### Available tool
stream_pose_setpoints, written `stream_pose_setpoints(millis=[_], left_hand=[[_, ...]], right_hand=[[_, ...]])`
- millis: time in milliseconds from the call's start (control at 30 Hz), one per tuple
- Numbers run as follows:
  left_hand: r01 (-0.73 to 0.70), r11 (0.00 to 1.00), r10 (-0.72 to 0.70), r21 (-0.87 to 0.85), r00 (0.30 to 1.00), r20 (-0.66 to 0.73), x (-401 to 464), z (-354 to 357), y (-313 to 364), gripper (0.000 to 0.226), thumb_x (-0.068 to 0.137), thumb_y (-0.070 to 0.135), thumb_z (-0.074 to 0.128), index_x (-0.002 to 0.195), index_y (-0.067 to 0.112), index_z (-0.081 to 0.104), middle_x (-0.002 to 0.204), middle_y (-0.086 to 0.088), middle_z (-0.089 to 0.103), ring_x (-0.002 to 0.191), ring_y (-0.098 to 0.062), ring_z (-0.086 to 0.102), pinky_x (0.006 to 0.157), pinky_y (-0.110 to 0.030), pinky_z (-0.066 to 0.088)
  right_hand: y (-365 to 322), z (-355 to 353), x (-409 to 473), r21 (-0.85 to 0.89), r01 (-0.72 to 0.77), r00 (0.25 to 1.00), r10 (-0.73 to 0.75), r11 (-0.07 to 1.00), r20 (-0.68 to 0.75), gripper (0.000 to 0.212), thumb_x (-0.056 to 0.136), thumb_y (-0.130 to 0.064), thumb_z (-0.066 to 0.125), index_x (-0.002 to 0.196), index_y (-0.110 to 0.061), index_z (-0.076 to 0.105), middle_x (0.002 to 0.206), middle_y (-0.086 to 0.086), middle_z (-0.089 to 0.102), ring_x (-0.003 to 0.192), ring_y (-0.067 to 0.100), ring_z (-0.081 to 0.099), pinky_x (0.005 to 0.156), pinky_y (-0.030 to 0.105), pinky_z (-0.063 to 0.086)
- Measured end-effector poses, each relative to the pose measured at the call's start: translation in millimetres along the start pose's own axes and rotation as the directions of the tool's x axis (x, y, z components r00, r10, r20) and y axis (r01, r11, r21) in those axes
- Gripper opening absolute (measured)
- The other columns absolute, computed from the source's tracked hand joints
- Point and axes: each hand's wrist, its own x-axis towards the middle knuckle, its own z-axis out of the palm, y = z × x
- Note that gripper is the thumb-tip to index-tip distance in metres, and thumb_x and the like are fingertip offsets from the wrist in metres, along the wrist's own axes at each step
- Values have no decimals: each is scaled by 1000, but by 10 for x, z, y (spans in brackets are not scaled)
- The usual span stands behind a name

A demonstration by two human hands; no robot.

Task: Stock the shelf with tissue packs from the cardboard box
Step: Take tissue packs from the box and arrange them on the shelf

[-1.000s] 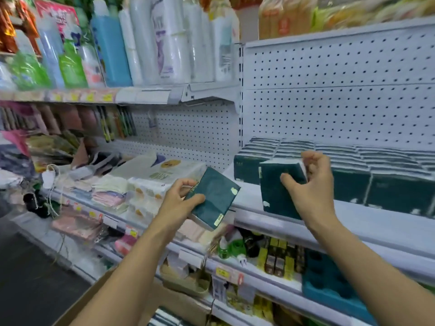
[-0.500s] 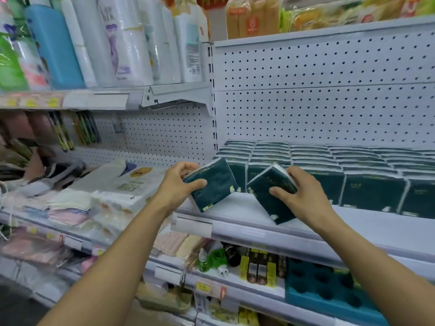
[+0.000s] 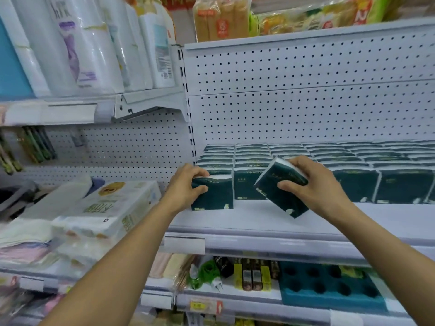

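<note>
Gripping two tissue packs [image 3: 213, 195], both hands [image 3: 186, 184]

Left hand [image 3: 186, 184] on upright tissue pack [image 3: 213, 194], right hand [image 3: 313, 184] around tilted pack [image 3: 281, 192] above shelf [image 3: 259, 222].

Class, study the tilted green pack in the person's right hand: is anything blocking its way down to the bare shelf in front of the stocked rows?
Nothing visible blocks it. The right hand holds the tilted pack over the shelf, bare there, right of the pack under the left hand.
</note>
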Motion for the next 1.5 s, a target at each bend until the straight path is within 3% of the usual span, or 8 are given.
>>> stream_pose_setpoints(millis=[200,367,667,867,967,1233,1400,1500], left_hand=[[-74,977,103,199,985,-140,42,62,-5,30,85,25,76,111,31,65,107,10,44,106,-9,37,93,-27,32],[-98,951,157,292,970,-187,29,77,-13,33,85,28,75,116,29,63,113,8,48,112,-15,42,94,-31,31],[-61,994,89,95,936,-339,-250,-45,-20,41,92,29,66,131,24,56,129,5,53,121,-15,44,101,-35,36],[68,997,-55,35,956,-289,-525,-47,-168,55,96,37,58,146,25,39,146,3,43,135,-17,34,110,-41,30],[98,995,-91,12,958,-273,-621,-20,-218,58,96,38,57,149,25,36,149,2,41,137,-17,33,112,-42,29],[136,990,-141,-35,959,-245,-645,-18,-249,61,96,37,58,150,27,32,150,3,38,138,-17,31,114,-43,29],[124,992,-130,-39,964,-231,-600,-5,-251,62,95,35,59,150,25,32,152,3,37,139,-18,31,114,-47,30],[111,992,-122,-61,966,-226,-564,23,-242,64,95,35,61,151,24,31,152,3,36,140,-17,30,114,-41,29]], right_hand=[[26,-88,78,-95,63,991,-52,993,122,32,79,-38,77,105,-36,57,97,-17,60,90,12,57,73,33,47],[-94,-18,190,-201,81,977,-38,976,210,45,75,-40,80,105,-34,48,108,-8,61,97,18,58,84,42,51],[-103,354,363,-372,234,940,-111,898,323,35,79,-40,75,100,-35,47,93,-8,63,89,23,55,68,29,35],[-4,559,454,-474,372,927,-298,798,226,35,83,-39,72,113,-25,59,112,-6,52,109,19,46,91,35,31],[55,659,487,-517,393,918,-361,761,167,41,80,-38,76,116,-22,64,118,0,53,110,23,47,88,36,32],[49,843,533,-537,390,904,-421,748,71,44,71,-31,84,109,-16,68,105,5,58,97,29,55,79,40,41],[62,867,500,-551,373,902,-431,747,26,42,69,-32,85,104,-18,67,105,3,58,97,27,54,81,41,39],[60,853,469,-555,353,913,-406,753,30,49,69,-36,85,111,-20,66,116,4,59,108,28,55,89,46,40]])
